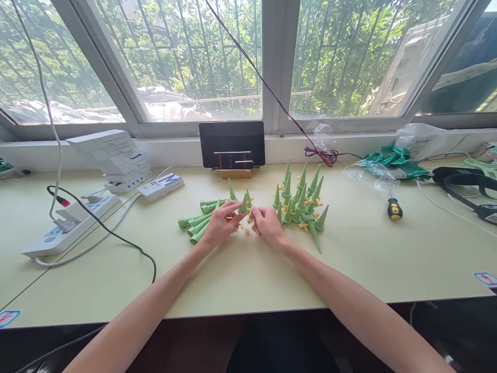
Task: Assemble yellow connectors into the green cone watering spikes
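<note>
My left hand [222, 224] is closed around a green plastic cone-shaped spike [243, 203], its tip pointing up. Close beside it, my right hand [267, 224] pinches a small yellow plastic piece [250, 210] against the spike's side; how far it is seated I cannot tell. A few loose yellow pieces [247, 231] lie on the table between the hands. Left of my left hand, several green spikes [199, 228] lie on their sides. To the right, a group of green spikes with yellow pieces [298, 202] mostly stands upright, and one green spike [312, 233] lies tilted in front.
A dark tablet [232, 137] with a phone [233, 160] before it stands by the window. White boxes [116, 160] and a power strip [73, 228] with cables are at left. A screwdriver [395, 210], green plastic bag [399, 163] and black headset [469, 189] lie right.
</note>
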The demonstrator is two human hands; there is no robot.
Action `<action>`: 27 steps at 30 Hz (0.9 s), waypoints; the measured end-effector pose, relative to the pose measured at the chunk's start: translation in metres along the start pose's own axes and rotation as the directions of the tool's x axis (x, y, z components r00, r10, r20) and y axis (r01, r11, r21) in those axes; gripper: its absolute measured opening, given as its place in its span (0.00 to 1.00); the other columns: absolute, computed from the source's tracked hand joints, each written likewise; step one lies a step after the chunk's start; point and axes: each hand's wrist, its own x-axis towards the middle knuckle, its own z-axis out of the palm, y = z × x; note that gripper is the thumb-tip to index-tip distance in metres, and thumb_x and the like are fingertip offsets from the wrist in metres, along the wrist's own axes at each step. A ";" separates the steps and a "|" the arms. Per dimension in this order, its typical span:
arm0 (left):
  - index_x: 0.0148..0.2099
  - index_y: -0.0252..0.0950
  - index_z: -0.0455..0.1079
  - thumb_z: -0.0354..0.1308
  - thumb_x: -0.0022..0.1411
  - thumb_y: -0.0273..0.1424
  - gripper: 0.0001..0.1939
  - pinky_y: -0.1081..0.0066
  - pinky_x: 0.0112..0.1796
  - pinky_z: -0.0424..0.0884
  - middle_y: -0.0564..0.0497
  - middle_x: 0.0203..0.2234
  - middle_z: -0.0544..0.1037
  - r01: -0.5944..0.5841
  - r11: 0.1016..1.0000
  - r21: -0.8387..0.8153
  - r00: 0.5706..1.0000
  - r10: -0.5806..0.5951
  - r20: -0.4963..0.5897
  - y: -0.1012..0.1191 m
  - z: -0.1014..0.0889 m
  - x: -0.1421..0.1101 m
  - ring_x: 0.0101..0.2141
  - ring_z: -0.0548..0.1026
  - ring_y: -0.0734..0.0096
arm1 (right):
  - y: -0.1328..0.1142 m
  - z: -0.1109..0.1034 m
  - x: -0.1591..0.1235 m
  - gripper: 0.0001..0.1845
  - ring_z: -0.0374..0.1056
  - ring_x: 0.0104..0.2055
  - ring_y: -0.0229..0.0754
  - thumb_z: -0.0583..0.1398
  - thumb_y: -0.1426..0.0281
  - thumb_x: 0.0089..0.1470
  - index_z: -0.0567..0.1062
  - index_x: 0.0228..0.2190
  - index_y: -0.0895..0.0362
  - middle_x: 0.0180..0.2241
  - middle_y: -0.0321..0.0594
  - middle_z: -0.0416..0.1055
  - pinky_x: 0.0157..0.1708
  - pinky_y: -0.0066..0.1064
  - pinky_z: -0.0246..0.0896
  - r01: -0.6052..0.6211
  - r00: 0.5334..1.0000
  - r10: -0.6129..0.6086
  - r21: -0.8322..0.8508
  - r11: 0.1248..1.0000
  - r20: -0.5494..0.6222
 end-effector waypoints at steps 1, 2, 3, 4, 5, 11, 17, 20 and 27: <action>0.49 0.40 0.76 0.59 0.64 0.40 0.15 0.78 0.18 0.69 0.48 0.43 0.70 -0.002 1.000 -0.001 1.000 0.002 -0.002 0.000 0.000 0.000 0.20 0.68 0.84 | -0.001 0.000 0.000 0.17 0.50 0.12 0.32 0.53 0.63 0.61 0.64 0.21 0.55 0.10 0.26 0.53 0.13 0.25 0.43 -0.018 1.000 0.018 0.017 1.000 0.007; 0.49 0.40 0.76 0.59 0.64 0.40 0.15 0.78 0.18 0.69 0.48 0.42 0.70 -0.002 1.000 -0.001 1.000 0.002 -0.002 0.000 0.001 0.000 0.20 0.67 0.84 | -0.001 0.000 0.000 0.17 0.49 0.12 0.32 0.53 0.63 0.61 0.64 0.21 0.55 0.10 0.26 0.52 0.13 0.25 0.42 -0.034 0.999 0.034 0.032 0.999 0.008; 0.49 0.40 0.76 0.59 0.64 0.40 0.15 0.78 0.18 0.69 0.48 0.42 0.70 0.000 1.000 0.000 1.000 0.000 0.000 0.000 0.001 0.000 0.20 0.67 0.84 | -0.001 0.000 0.000 0.17 0.48 0.12 0.32 0.52 0.63 0.61 0.64 0.22 0.55 0.10 0.26 0.52 0.13 0.25 0.41 -0.046 0.999 0.045 0.040 0.998 0.013; 0.50 0.40 0.76 0.59 0.64 0.40 0.16 0.78 0.18 0.69 0.48 0.41 0.70 0.002 1.000 0.002 1.000 -0.002 0.001 0.001 0.001 0.000 0.20 0.67 0.84 | -0.001 0.000 0.001 0.17 0.48 0.12 0.32 0.52 0.63 0.61 0.64 0.22 0.55 0.10 0.26 0.51 0.13 0.25 0.41 -0.049 0.999 0.048 0.039 0.998 0.011; 0.50 0.40 0.75 0.58 0.64 0.41 0.16 0.78 0.18 0.69 0.48 0.41 0.70 0.006 1.000 0.006 1.000 -0.006 0.003 0.001 0.002 0.001 0.20 0.67 0.84 | -0.001 0.000 0.001 0.18 0.48 0.12 0.32 0.52 0.62 0.61 0.64 0.22 0.55 0.11 0.26 0.52 0.13 0.25 0.42 -0.042 0.999 0.041 0.029 0.999 0.013; 0.50 0.38 0.75 0.58 0.64 0.41 0.17 0.77 0.18 0.68 0.47 0.38 0.71 0.037 0.999 0.017 0.999 -0.037 -0.018 0.008 0.002 0.002 0.21 0.69 0.80 | 0.004 0.000 0.001 0.22 0.56 0.17 0.35 0.51 0.54 0.62 0.65 0.23 0.54 0.16 0.30 0.56 0.19 0.27 0.52 0.189 0.980 -0.197 -0.205 0.960 -0.022; 0.51 0.34 0.73 0.60 0.61 0.44 0.22 0.75 0.18 0.68 0.46 0.33 0.76 0.122 0.992 0.017 0.990 -0.120 -0.080 0.014 0.000 0.002 0.22 0.71 0.75 | -0.002 -0.001 -0.003 0.15 0.62 0.22 0.36 0.52 0.56 0.63 0.67 0.33 0.54 0.24 0.33 0.66 0.23 0.27 0.58 0.332 0.937 -0.349 -0.336 0.882 0.009; 0.52 0.32 0.72 0.62 0.59 0.44 0.25 0.74 0.19 0.68 0.46 0.31 0.77 0.158 0.987 0.019 0.981 -0.155 -0.113 0.013 0.000 0.001 0.21 0.70 0.74 | -0.004 -0.001 -0.005 0.14 0.64 0.23 0.36 0.54 0.57 0.62 0.67 0.39 0.55 0.30 0.36 0.71 0.23 0.27 0.58 0.351 0.929 -0.369 -0.340 0.872 0.013; 0.54 0.31 0.70 0.62 0.60 0.43 0.26 0.73 0.18 0.67 0.53 0.20 0.71 0.161 0.987 -0.020 0.984 -0.162 -0.070 0.012 0.001 0.000 0.18 0.67 0.74 | -0.001 -0.002 -0.003 0.13 0.64 0.25 0.35 0.54 0.59 0.63 0.69 0.35 0.56 0.32 0.38 0.71 0.25 0.27 0.60 0.385 0.910 -0.415 -0.366 0.847 -0.004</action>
